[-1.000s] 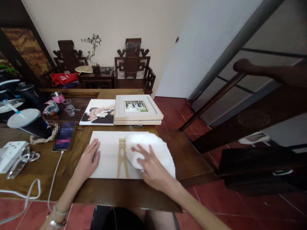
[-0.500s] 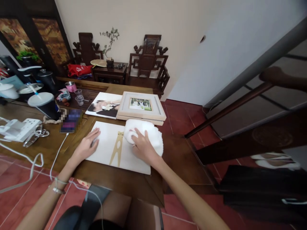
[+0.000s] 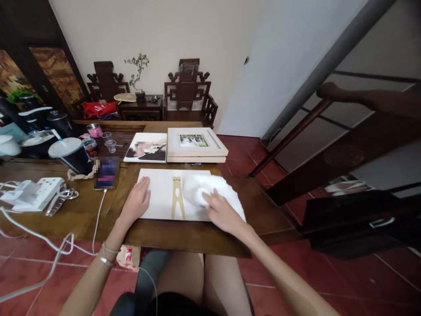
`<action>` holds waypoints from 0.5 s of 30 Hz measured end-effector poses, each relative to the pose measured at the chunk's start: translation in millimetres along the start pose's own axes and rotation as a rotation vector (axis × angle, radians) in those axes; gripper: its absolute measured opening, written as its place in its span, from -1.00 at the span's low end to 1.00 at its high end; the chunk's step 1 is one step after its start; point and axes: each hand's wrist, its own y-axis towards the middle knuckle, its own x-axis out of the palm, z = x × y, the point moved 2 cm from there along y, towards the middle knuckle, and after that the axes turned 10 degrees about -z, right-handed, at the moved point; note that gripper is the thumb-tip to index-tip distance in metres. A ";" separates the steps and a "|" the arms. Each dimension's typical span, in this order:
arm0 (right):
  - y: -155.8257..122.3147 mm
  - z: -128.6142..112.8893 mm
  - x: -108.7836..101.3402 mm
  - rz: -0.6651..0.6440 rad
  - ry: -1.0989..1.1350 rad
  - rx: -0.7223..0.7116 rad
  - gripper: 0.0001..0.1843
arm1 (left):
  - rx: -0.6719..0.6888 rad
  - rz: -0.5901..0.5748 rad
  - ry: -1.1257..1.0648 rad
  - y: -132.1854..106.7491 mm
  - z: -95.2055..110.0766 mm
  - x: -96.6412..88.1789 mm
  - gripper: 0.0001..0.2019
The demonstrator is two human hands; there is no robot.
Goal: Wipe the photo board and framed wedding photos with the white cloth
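A white board (image 3: 161, 197), the back of a picture frame with a tan wooden stand piece (image 3: 177, 202) on it, lies flat at the near edge of the wooden table (image 3: 184, 235). My left hand (image 3: 136, 202) rests flat and open on the board's left edge. My right hand (image 3: 222, 213) presses a bunched white cloth (image 3: 210, 193) against the board's right part, fingers curled over the cloth.
Behind the board lie a framed photo (image 3: 196, 145) on a stack and a photo print (image 3: 147, 148). To the left are a phone (image 3: 106, 173) on a cable, a white power strip (image 3: 33, 194), a lidded cup (image 3: 71, 156) and kettles. Carved chairs stand by the wall.
My right hand has slid the cloth over the board's right side, out toward the far edge and back toward me. My left hand stays on the board's left edge. The view shifted.
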 end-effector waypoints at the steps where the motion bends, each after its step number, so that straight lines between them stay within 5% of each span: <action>1: 17.3 -4.4 -2.2 0.007 0.001 0.040 -0.66 | 0.002 -0.006 0.005 0.3 0.1 0.1 -0.50; 6: 60.7 -32.0 20.1 -0.022 -0.022 -0.021 -0.62 | -0.004 -0.034 0.044 1.6 0.6 0.0 -0.52; 11: 7.4 -45.4 56.5 -0.079 -0.080 -0.288 -0.58 | 0.001 -0.047 0.062 2.1 1.4 0.5 -0.53; 15: -21.1 -47.7 47.2 -0.149 -0.079 -0.353 -0.60 | -0.003 -0.042 0.064 1.5 1.3 2.0 -0.54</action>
